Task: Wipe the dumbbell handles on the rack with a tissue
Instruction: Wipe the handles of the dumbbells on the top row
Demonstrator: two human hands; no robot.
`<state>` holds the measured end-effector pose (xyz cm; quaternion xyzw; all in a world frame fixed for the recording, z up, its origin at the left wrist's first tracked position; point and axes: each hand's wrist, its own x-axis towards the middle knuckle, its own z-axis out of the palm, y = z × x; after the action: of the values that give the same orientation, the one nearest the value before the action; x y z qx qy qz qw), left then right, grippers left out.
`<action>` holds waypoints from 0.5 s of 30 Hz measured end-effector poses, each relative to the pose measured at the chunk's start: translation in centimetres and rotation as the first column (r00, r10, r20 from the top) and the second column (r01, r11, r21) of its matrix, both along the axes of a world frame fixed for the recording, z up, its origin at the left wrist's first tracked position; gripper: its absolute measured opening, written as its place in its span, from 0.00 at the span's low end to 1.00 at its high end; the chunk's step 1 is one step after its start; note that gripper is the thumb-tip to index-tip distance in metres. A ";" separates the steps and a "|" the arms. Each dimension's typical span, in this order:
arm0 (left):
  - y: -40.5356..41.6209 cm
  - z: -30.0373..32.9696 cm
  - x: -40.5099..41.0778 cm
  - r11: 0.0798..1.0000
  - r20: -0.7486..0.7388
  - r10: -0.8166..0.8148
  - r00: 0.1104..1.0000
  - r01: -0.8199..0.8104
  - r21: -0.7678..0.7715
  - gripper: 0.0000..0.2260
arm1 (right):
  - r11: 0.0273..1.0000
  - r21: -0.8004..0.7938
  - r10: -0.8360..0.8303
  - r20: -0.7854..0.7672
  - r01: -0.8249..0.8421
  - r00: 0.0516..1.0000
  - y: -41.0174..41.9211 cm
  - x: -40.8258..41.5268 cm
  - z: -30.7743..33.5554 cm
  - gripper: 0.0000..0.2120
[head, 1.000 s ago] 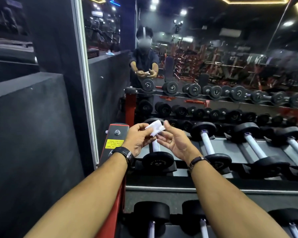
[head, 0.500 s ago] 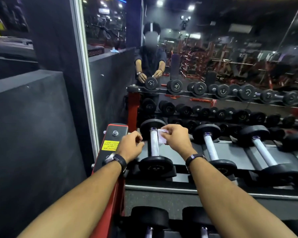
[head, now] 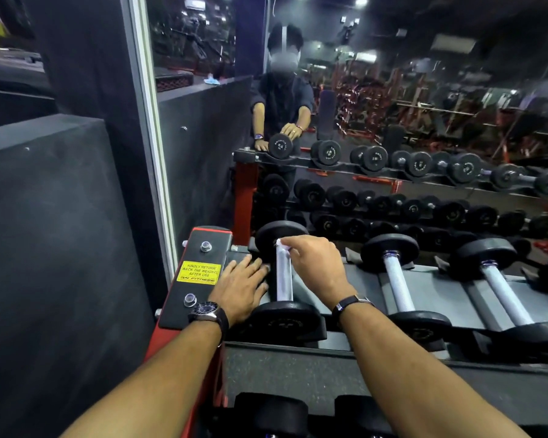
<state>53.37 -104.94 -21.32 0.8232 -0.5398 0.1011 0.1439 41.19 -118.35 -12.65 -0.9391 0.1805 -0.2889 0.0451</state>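
Observation:
The leftmost dumbbell [head: 283,281] lies on the top shelf of the rack [head: 431,279], its silver handle running away from me between black end weights. My right hand [head: 314,263] pinches a white tissue [head: 282,245] against the far end of that handle, close to the far weight. My left hand [head: 242,287] rests flat, fingers straight, on the shelf just left of the handle. Two more dumbbells [head: 396,281] [head: 500,290] lie to the right with bare handles.
A red and black rack end post [head: 200,276] with a yellow sticker stands by my left wrist. A dark padded wall [head: 45,248] fills the left. A mirror [head: 393,121] behind the rack reflects me and the gym. Lower-shelf dumbbells [head: 272,412] sit below.
Both hands held the tissue above the handle a second ago. My right hand then brought it onto the handle and up to the far end. My left hand dropped flat onto the shelf.

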 end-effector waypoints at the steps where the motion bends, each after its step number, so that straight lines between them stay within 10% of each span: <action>1: 0.0 -0.3 0.1 1.000 0.022 -0.017 1.000 0.016 0.009 0.23 | 0.998 -0.057 0.028 -0.022 -0.029 0.999 -0.2 0.1 -0.4 0.13; 15: -0.5 -2.2 1.6 0.993 0.082 -0.068 0.994 0.076 -0.092 0.23 | 0.870 -0.374 0.278 -0.168 -0.322 0.946 -2.6 0.5 -2.5 0.19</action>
<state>54.99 -105.48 -23.57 0.7908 -0.5691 0.1537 0.1648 41.72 -120.94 -15.19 -0.9596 -0.0275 -0.2571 -0.1114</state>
